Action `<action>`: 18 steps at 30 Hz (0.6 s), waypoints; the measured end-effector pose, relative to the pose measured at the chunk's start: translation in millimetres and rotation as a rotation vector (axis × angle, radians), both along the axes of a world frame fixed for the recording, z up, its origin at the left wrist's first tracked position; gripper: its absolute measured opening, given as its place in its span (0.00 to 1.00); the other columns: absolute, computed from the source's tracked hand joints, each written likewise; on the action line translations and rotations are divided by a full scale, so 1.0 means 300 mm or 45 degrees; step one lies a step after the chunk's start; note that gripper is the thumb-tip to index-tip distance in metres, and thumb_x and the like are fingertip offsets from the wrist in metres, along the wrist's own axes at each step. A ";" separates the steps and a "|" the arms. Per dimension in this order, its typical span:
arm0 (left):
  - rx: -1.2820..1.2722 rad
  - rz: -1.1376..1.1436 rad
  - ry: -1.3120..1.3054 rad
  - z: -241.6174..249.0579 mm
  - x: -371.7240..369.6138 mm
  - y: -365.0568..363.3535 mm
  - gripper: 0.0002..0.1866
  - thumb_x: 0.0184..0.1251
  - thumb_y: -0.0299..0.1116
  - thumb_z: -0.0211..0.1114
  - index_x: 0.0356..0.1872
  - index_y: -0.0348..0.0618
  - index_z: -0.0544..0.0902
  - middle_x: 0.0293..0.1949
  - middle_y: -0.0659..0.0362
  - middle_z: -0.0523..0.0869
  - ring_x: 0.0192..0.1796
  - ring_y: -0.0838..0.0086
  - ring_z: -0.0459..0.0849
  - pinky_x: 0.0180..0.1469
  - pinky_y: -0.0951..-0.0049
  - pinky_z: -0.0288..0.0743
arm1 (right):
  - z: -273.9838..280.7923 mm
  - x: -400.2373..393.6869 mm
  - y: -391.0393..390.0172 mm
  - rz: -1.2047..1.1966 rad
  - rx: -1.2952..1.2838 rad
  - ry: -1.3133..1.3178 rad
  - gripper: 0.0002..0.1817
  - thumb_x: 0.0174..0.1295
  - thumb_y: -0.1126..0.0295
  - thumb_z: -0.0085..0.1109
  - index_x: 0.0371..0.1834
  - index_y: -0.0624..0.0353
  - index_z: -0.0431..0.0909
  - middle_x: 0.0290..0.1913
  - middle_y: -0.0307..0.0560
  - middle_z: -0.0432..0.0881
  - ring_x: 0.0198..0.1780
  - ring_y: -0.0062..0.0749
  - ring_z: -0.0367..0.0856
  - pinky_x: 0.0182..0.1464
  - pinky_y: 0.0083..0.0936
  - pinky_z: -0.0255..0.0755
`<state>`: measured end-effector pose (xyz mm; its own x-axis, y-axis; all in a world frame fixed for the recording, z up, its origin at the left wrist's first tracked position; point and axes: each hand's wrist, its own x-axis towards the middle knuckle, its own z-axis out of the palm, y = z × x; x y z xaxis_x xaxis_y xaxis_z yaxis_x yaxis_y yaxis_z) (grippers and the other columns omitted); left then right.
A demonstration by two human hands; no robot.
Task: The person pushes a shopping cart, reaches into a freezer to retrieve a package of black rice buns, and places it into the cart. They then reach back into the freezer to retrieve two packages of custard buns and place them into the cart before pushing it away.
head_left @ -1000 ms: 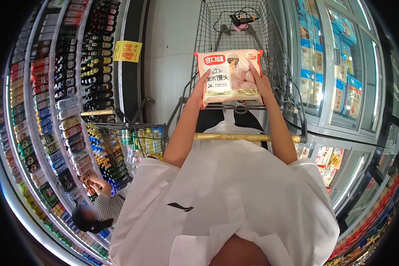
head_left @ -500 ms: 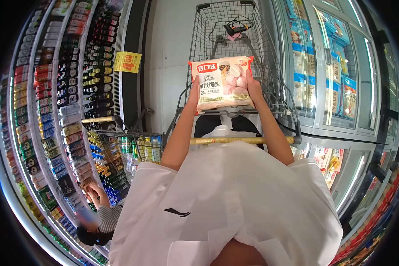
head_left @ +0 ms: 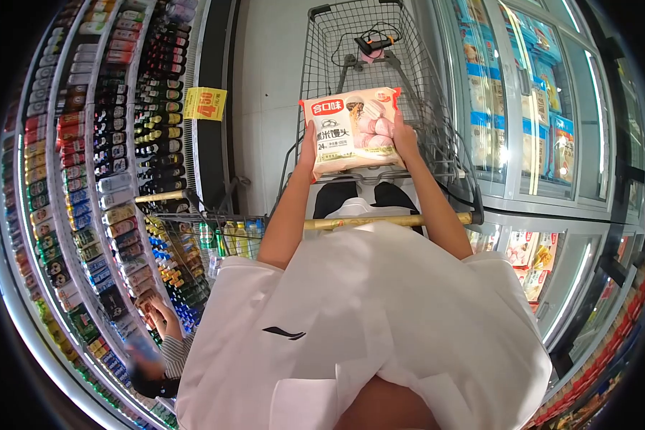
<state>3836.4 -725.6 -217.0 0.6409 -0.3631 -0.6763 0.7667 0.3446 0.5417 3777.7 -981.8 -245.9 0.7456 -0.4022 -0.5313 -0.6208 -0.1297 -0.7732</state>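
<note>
My left hand (head_left: 307, 149) and right hand (head_left: 405, 140) grasp opposite sides of a pink-and-white, sealed plastic food bag (head_left: 351, 136): picked up, not set down in the grey wire shopping cart (head_left: 320, 44).

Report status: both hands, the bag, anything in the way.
Left hand and right hand gripping opposite sides of food bag. Bag held up over cart, printed face up. Nothing visible blocking either hand.

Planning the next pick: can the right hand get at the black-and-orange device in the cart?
Probably not yet: the right hand holds the packet, and the device lies beyond it in the cart, though it looks uncovered.
</note>
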 end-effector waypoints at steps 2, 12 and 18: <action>0.017 0.004 0.022 0.041 -0.011 -0.019 0.33 0.77 0.59 0.47 0.71 0.44 0.69 0.61 0.56 0.82 0.57 0.68 0.83 0.59 0.70 0.76 | -0.038 0.002 -0.009 -0.003 -0.008 0.018 0.48 0.71 0.33 0.26 0.43 0.72 0.83 0.49 0.77 0.80 0.59 0.71 0.75 0.62 0.49 0.66; 0.061 0.041 -0.042 -0.016 0.001 0.005 0.33 0.77 0.59 0.48 0.70 0.44 0.69 0.61 0.56 0.81 0.57 0.66 0.83 0.60 0.69 0.77 | -0.104 -0.024 -0.004 0.369 -0.350 -0.250 0.27 0.77 0.56 0.31 0.75 0.54 0.58 0.42 0.73 0.81 0.45 0.68 0.79 0.51 0.54 0.70; 0.013 0.031 -0.023 0.009 -0.006 -0.006 0.34 0.77 0.60 0.47 0.71 0.45 0.69 0.62 0.55 0.81 0.57 0.66 0.83 0.59 0.68 0.77 | -0.047 -0.017 -0.007 0.299 -0.288 -0.178 0.30 0.78 0.51 0.28 0.72 0.60 0.63 0.45 0.75 0.80 0.50 0.70 0.77 0.55 0.54 0.69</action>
<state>3834.6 -727.4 -214.3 0.6614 -0.3404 -0.6683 0.7485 0.3570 0.5589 3772.6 -983.8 -260.1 0.8908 -0.3072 -0.3347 -0.4442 -0.4339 -0.7839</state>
